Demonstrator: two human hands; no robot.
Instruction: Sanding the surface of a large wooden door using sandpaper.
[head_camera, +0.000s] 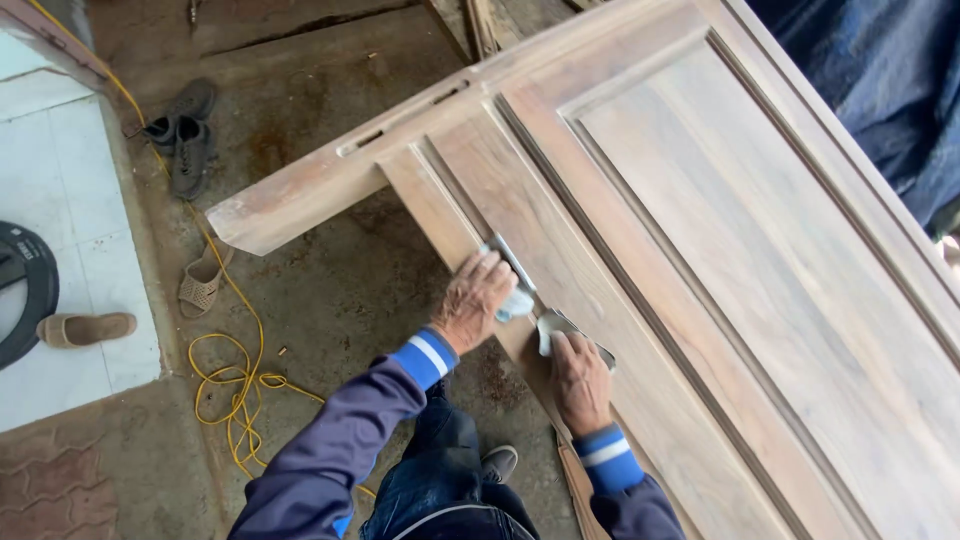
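Hands both flat on the smooth grey-brown panelled door (720, 250): left hand (472, 300) and right hand (580, 380) each pressing pale folded sandpaper (518, 303) against its near-left moulded edge.

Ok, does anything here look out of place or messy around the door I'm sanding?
Mostly the floor: a yellow cord lies in a loose tangle near your feet, and sandals and dark shoes are scattered about. The wooden door shows no visible damage.

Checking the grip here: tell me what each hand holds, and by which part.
Left hand presses a folded pale sheet flat on the wooden door, palm on top. Right hand pins another under its fingers.
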